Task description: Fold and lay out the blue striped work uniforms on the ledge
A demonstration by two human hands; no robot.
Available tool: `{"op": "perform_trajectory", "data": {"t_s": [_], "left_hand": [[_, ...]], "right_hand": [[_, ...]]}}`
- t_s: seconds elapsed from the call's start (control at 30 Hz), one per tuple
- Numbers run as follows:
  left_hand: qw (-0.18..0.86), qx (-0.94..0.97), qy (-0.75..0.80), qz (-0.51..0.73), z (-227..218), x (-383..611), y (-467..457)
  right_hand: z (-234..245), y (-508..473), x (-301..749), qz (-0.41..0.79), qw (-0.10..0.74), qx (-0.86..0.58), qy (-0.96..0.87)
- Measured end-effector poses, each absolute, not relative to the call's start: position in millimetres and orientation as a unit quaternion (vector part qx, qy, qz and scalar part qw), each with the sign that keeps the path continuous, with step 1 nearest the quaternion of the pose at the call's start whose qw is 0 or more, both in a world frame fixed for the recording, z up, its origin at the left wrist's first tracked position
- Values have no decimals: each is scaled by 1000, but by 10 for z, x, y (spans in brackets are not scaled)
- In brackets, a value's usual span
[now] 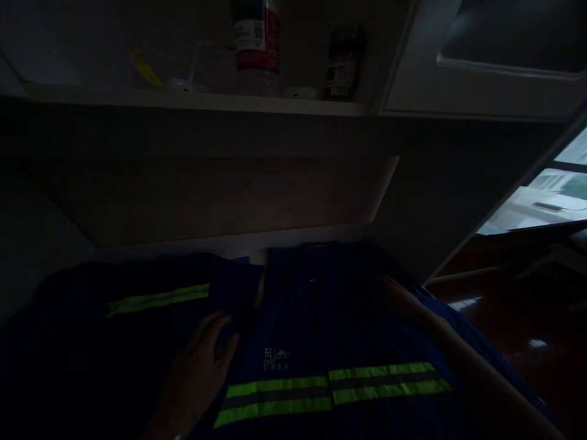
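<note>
Though it is dim, we rest left hand [206,360] and right hand [404,300] — fingers released — on a blue striped jacket [321,324].

A dark blue work jacket [321,318] lies spread flat, front up, its collar end farthest from the camera. Two yellow-green reflective stripes [330,391] run across the chest, just below a small pale logo [275,359]. On the left a sleeve [137,324] lies stretched sideways, with a matching stripe of its own.

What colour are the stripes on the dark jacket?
Fluorescent yellow-green stripes, clearest in the head view.
</note>
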State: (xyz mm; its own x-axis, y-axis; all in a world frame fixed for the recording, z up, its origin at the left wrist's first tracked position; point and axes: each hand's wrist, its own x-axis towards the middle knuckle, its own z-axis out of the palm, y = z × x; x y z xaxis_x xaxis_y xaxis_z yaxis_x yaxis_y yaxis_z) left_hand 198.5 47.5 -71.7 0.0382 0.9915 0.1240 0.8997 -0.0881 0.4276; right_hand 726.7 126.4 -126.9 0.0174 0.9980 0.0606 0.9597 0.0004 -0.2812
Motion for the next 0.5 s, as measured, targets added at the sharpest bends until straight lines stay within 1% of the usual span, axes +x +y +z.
{"op": "perform_trajectory", "data": {"t_s": [0.1,0.17,0.23,0.33,0.4,0.43,0.5], "left_hand": [[184,731,655,51,-772,2299,922],[192,743,641,-19,-832,2376,1106],[185,751,631,-53,-883,2389,1152],[169,748,639,-57,-880,2359,1035],[152,747,647,-26,-797,2303,904],[161,741,652,4,-727,2261,835],[241,699,670,74,-527,2148,693]], "right_hand": [[-1384,1500,7072,130,83,-697,-700],[-1404,1517,7003,124,82,-685,-714],[-1348,1443,6957,110,85,-670,-729],[-1158,1211,6954,73,90,-663,-739],[-1019,1014,7032,29,86,-677,-730],[-955,916,7094,5,86,-687,-722],[-822,740,7234,-42,109,-703,-702]]}}
